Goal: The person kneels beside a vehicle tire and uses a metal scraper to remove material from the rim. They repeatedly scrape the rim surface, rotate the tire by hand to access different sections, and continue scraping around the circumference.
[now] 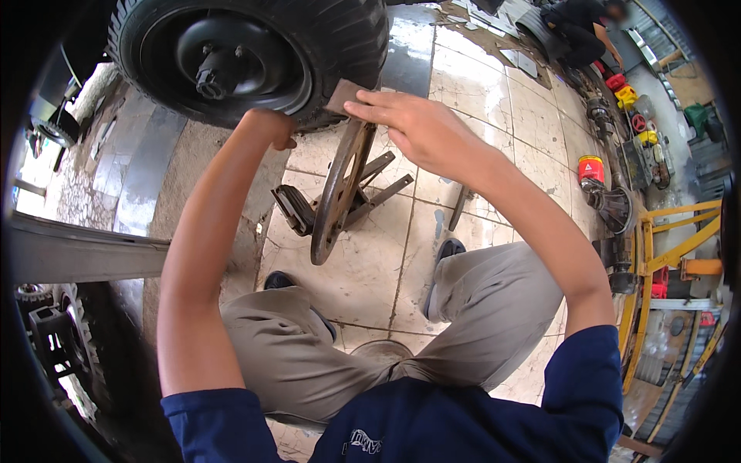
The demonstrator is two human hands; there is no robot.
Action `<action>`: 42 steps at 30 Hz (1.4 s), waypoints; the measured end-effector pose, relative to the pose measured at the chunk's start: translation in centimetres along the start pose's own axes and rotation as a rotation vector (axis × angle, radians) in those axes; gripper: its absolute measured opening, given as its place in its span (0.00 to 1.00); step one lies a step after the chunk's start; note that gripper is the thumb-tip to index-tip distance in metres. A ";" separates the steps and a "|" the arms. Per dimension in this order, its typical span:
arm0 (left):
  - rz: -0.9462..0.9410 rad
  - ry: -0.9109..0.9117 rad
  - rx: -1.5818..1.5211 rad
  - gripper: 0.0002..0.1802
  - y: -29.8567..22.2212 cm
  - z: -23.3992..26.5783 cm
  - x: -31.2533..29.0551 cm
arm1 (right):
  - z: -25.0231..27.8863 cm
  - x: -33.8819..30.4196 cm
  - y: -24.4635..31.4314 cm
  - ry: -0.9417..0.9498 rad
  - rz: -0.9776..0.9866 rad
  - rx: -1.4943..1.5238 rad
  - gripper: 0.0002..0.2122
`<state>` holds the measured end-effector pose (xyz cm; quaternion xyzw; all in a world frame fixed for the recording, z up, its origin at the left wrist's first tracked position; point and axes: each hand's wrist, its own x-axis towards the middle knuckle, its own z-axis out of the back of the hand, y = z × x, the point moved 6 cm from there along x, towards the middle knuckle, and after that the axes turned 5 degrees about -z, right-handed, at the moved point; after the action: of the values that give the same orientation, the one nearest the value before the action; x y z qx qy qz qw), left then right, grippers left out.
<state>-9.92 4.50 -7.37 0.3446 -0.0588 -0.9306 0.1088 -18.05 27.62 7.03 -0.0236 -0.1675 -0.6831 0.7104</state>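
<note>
My right hand (424, 130) pinches a small brown piece of sandpaper (344, 97) at the top of a flat, rusty-edged metal ring (340, 185). The ring stands upright and is seen almost edge-on, with openings in its face. Behind and beside it on the floor is a dark metal stand (380, 193) with slanting bars. My left hand (270, 127) is curled closed in front of the large black tyre (347, 38), left of the ring. Most of its fingers are turned away, so what they hold, if anything, is hidden.
A black wheel hub (220, 73) juts out ahead. At left, a grey metal beam (93, 251) runs above another tyre (93, 347). At right are a red can (591, 168), axle parts (614, 204) and a yellow metal frame (679, 251). Another person (579, 35) crouches far right.
</note>
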 end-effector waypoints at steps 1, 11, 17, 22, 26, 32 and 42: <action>0.004 0.012 -0.006 0.28 0.0 -0.3 0.7 | 0.0 -0.1 0.5 0.018 0.031 0.008 0.25; -0.007 0.007 0.048 0.28 2.5 -2.5 5.4 | 0.2 0.9 2.6 0.044 0.011 0.062 0.26; -0.006 -0.298 -0.290 0.25 1.5 2.6 4.2 | -0.6 0.3 0.2 -0.007 -0.016 0.203 0.29; 0.046 -0.047 -0.100 0.28 1.5 0.3 3.7 | 0.3 0.6 3.5 0.106 0.113 0.173 0.30; -0.076 -0.072 -0.079 0.29 1.3 0.3 3.8 | -0.7 1.2 1.5 0.025 0.037 0.181 0.31; 0.045 -0.162 -0.110 0.26 1.6 0.8 2.4 | 0.1 0.2 4.6 0.155 0.144 0.078 0.31; -0.054 -0.195 -0.125 0.28 2.0 0.1 2.0 | -1.1 0.2 3.7 0.059 0.124 0.089 0.32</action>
<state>-11.20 2.05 -8.18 0.2463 -0.0016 -0.9641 0.0990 -14.18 27.43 6.78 0.0177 -0.1749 -0.6300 0.7564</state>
